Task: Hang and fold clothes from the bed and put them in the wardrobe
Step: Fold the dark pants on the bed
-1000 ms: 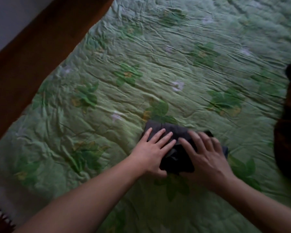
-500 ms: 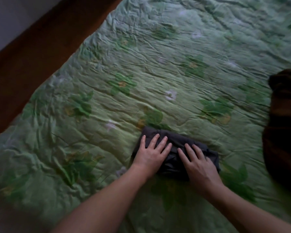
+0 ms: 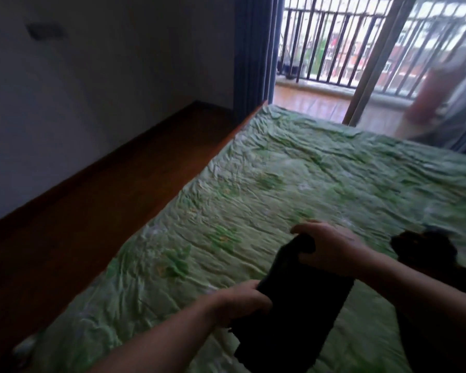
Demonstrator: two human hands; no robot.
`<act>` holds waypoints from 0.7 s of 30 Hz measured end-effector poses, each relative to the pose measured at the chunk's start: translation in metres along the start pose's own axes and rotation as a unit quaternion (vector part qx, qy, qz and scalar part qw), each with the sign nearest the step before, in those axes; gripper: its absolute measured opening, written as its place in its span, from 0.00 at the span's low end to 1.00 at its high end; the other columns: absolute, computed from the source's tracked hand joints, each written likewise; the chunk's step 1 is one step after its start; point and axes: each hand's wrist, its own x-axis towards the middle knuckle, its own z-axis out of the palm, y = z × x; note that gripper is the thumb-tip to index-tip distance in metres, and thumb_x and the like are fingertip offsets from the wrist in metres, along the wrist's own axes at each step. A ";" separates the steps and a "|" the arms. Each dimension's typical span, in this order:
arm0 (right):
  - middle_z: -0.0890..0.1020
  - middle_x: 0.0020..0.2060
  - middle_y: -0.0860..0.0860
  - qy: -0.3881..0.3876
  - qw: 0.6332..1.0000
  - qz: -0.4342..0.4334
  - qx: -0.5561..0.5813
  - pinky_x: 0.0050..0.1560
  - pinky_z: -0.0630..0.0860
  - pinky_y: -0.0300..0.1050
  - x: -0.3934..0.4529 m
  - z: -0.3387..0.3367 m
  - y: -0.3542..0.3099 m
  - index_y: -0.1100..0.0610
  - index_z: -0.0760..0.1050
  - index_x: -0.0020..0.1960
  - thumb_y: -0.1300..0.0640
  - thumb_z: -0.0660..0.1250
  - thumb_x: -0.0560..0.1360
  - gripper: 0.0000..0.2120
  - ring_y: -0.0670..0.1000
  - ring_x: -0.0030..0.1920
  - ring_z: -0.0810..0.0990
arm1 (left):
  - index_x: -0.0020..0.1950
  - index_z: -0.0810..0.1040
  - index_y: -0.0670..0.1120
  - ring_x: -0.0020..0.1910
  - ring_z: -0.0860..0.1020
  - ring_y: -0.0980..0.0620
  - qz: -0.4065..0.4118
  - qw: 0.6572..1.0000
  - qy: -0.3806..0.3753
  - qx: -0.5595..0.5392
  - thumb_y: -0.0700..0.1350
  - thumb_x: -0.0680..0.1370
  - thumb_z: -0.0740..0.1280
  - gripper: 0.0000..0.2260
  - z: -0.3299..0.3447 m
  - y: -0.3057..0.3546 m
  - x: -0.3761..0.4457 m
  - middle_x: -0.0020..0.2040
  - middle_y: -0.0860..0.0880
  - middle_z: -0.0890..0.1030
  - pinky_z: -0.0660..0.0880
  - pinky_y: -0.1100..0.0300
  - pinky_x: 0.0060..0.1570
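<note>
A folded dark garment (image 3: 293, 300) is lifted off the bed, held between both hands in the lower middle of the view. My left hand (image 3: 237, 302) grips its near left edge with curled fingers. My right hand (image 3: 331, 247) grips its far top edge, fingers wrapped over the fold. Below lies the bed (image 3: 280, 184) with a crumpled green leaf-print cover. Another dark brown garment (image 3: 425, 251) lies on the cover to the right, partly behind my right forearm.
A brown wooden ledge (image 3: 97, 211) runs along the bed's left side under a grey wall. Blue curtains (image 3: 253, 55) hang at the far corner beside an open balcony door with railings (image 3: 361, 44). A blurred pale object (image 3: 431, 98) stands at the far right.
Both hands were pressing flat on the folded garment on the bed; now they grip it and have lifted it. My view has swung up toward the balcony.
</note>
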 end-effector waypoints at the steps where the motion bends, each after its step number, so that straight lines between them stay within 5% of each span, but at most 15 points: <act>1: 0.76 0.62 0.46 0.075 0.996 0.014 0.049 0.57 0.71 0.43 -0.003 -0.014 -0.006 0.43 0.70 0.68 0.37 0.69 0.67 0.31 0.52 0.62 0.77 | 0.43 0.73 0.47 0.25 0.70 0.55 0.004 0.999 0.011 -0.039 0.40 0.60 0.59 0.12 -0.005 0.012 -0.012 0.30 0.50 0.71 0.65 0.65 0.25; 4: 0.71 0.69 0.53 0.194 0.945 0.126 0.232 0.64 0.69 0.48 -0.022 -0.041 -0.022 0.52 0.63 0.74 0.35 0.71 0.66 0.42 0.56 0.67 0.71 | 0.36 0.75 0.45 0.24 0.70 0.52 0.028 0.990 0.028 -0.135 0.43 0.64 0.62 0.04 -0.010 0.051 -0.053 0.30 0.48 0.70 0.65 0.63 0.24; 7: 0.73 0.68 0.56 0.041 0.816 0.245 0.522 0.67 0.67 0.52 -0.049 -0.052 -0.031 0.56 0.67 0.72 0.30 0.73 0.58 0.50 0.57 0.66 0.72 | 0.27 0.76 0.44 0.21 0.72 0.54 0.096 0.971 0.076 -0.205 0.38 0.73 0.59 0.15 -0.002 0.087 -0.091 0.24 0.49 0.72 0.67 0.67 0.21; 9: 0.80 0.58 0.58 -0.073 0.696 0.210 0.683 0.61 0.72 0.57 -0.068 -0.063 -0.040 0.58 0.78 0.62 0.31 0.76 0.55 0.43 0.60 0.55 0.79 | 0.26 0.75 0.42 0.19 0.72 0.54 0.139 0.960 0.091 -0.227 0.34 0.75 0.55 0.19 0.009 0.101 -0.108 0.22 0.49 0.72 0.67 0.69 0.21; 10: 0.81 0.54 0.61 -0.077 0.671 0.185 0.714 0.55 0.74 0.56 -0.076 -0.070 -0.043 0.60 0.80 0.58 0.36 0.79 0.57 0.38 0.61 0.49 0.79 | 0.27 0.75 0.42 0.20 0.73 0.54 0.154 0.956 0.098 -0.232 0.33 0.75 0.55 0.18 0.017 0.108 -0.117 0.23 0.48 0.73 0.68 0.68 0.22; 15: 0.85 0.48 0.59 0.053 0.706 0.069 0.703 0.47 0.81 0.53 -0.121 -0.112 -0.040 0.58 0.76 0.63 0.57 0.75 0.63 0.28 0.58 0.43 0.85 | 0.34 0.79 0.40 0.29 0.78 0.54 0.213 0.934 0.128 -0.257 0.35 0.62 0.62 0.06 0.060 0.126 -0.163 0.30 0.47 0.78 0.74 0.65 0.30; 18: 0.84 0.51 0.59 0.024 0.705 0.001 0.709 0.38 0.82 0.48 -0.164 -0.136 -0.026 0.55 0.77 0.61 0.64 0.72 0.68 0.22 0.59 0.44 0.84 | 0.50 0.82 0.36 0.43 0.82 0.46 0.262 0.895 0.113 -0.343 0.39 0.65 0.67 0.15 0.099 0.141 -0.196 0.46 0.40 0.83 0.80 0.57 0.45; 21: 0.84 0.52 0.58 -0.026 0.709 -0.062 0.702 0.45 0.82 0.52 -0.210 -0.155 -0.008 0.54 0.77 0.60 0.65 0.73 0.65 0.25 0.60 0.48 0.84 | 0.59 0.81 0.39 0.55 0.80 0.40 0.312 0.851 0.157 -0.393 0.49 0.71 0.67 0.21 0.146 0.157 -0.223 0.57 0.37 0.81 0.76 0.49 0.58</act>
